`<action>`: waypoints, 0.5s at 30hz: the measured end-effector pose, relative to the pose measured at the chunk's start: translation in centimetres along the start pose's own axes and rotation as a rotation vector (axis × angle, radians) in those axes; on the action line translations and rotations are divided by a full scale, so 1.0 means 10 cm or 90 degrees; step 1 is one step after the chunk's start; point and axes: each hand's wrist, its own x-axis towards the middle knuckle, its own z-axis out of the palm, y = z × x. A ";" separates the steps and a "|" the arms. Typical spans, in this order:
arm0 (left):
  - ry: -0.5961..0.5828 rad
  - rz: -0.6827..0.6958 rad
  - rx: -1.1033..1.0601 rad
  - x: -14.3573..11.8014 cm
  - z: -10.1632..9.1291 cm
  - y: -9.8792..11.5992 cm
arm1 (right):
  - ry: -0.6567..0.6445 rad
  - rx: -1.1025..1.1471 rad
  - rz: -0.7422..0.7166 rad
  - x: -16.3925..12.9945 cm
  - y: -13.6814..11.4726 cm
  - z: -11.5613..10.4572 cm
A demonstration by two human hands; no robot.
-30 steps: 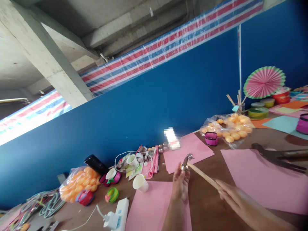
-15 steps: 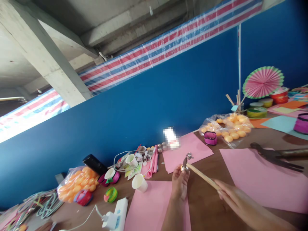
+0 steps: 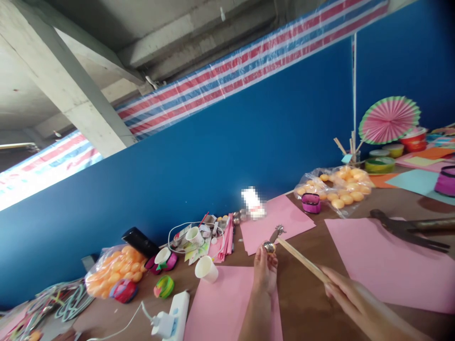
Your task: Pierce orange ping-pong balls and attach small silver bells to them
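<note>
Far to the left of the fingers, a bag of orange balls (image 3: 112,272) lies on the brown table (image 3: 309,303), with a white paper cup (image 3: 206,270) nearer, just left of the left hand (image 3: 265,274). That hand reaches forward over a pink sheet (image 3: 227,308), its fingertips pinched on a small silver bell (image 3: 269,246). The bell sits at the tip of a thin wooden stick (image 3: 302,260), where a second metal bit (image 3: 279,230) shows just beyond the fingertips. To the right, the right hand (image 3: 346,296) is closed around the stick's lower end, holding it slanted up toward the left hand. Further right of both hands lie a large pink sheet (image 3: 387,265) and dark scissors (image 3: 405,229), well apart from the fingers.

The work looks like fixing the bell onto the stick's tip. It would go best with the right hand keeping the stick steady and the left pinch kept light, so the small bell does not slip or twist off.
</note>
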 end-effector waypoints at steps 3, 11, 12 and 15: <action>0.005 -0.001 -0.005 0.00 -0.01 -0.01 | 0.002 0.026 -0.015 0.01 -0.01 0.04; -0.003 0.000 0.021 -0.05 0.03 0.03 | 0.002 0.007 0.001 -0.04 0.04 0.04; -0.003 0.002 0.021 -0.05 0.03 0.03 | 0.001 0.008 0.000 -0.04 0.05 0.05; -0.009 0.001 0.007 -0.04 0.04 0.03 | 0.003 0.008 0.001 -0.03 0.06 0.07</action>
